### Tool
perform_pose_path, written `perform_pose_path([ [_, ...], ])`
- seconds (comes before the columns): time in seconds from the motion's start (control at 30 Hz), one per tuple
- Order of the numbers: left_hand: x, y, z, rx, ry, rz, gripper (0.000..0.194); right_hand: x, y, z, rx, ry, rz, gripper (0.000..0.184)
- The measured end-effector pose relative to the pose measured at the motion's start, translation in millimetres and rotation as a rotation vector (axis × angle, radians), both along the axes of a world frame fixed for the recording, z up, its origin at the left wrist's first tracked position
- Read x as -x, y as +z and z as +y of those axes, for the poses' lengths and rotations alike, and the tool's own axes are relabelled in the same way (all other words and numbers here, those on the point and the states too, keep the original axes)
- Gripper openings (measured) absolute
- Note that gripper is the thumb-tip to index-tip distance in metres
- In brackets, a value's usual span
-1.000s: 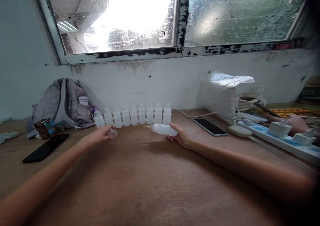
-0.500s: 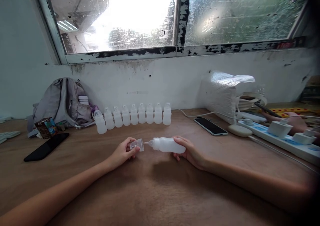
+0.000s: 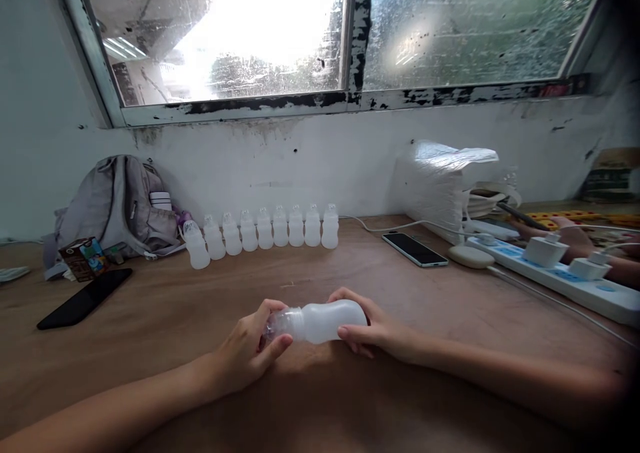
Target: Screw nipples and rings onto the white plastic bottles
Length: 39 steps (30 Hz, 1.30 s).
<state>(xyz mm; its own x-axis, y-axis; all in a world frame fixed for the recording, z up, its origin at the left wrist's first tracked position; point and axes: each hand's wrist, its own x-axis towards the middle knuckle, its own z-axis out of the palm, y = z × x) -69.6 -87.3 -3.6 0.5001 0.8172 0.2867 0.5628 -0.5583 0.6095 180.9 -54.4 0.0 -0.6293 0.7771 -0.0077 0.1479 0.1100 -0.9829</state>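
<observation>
A milky white plastic bottle (image 3: 327,321) lies sideways just above the brown table, its wide base toward the right. My right hand (image 3: 373,326) grips the base end, thumb in front and fingers behind. A clear cap (image 3: 284,324) covers the bottle's neck end at the left. My left hand (image 3: 257,339) is closed around that cap between thumb and fingers. Whether the cap is fully seated I cannot tell. Behind, several similar capped bottles (image 3: 264,229) stand upright in a row near the wall.
A grey backpack (image 3: 117,206), a small box (image 3: 84,258) and a black phone (image 3: 85,298) are on the left. On the right are another phone (image 3: 415,249), a round pale disc (image 3: 470,257), a power strip (image 3: 575,279) with cables, and another person's hand (image 3: 570,233) holding a dark object.
The clear cap, held apart from the bottle's pointed nozzle before, now covers that end. Both hands have come together and closer to me. My view has shifted slightly.
</observation>
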Motion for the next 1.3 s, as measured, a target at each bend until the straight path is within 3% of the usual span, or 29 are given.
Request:
perform_pose_path([
  [0.1,3.1,-2.2,0.9,-0.007,-0.074,0.034,0.032,-1.2,2.9,-2.0,-0.105,-0.009,-0.073,0.037],
  [0.3,4.6,-7.0,-1.6,-0.104,-0.104,0.066,0.036,-3.0,1.9,-4.8,-0.356,0.004,-0.122,0.032],
  [0.73,6.1,-14.0,-1.8,-0.269,-0.129,0.132,0.044,1.4,-4.9,-10.8,-0.528,-0.017,-0.143,0.031],
  [0.87,3.4,-11.0,3.8,-0.147,-0.067,0.011,0.040,1.4,7.2,-6.1,-0.660,-0.013,-0.197,0.034],
  [1.03,-2.2,-6.2,19.6,0.202,0.044,-0.392,0.041,-1.7,9.7,0.7,-0.847,0.014,-0.338,0.044],
  [1.2,-3.1,-5.6,26.9,0.371,0.093,-0.575,0.054,-0.5,-2.7,4.4,-0.794,0.009,-0.342,0.048],
  [1.3,-3.0,-5.7,27.2,0.380,0.097,-0.628,0.049,0.0,-4.1,12.0,-0.590,-0.042,-0.262,0.043],
])
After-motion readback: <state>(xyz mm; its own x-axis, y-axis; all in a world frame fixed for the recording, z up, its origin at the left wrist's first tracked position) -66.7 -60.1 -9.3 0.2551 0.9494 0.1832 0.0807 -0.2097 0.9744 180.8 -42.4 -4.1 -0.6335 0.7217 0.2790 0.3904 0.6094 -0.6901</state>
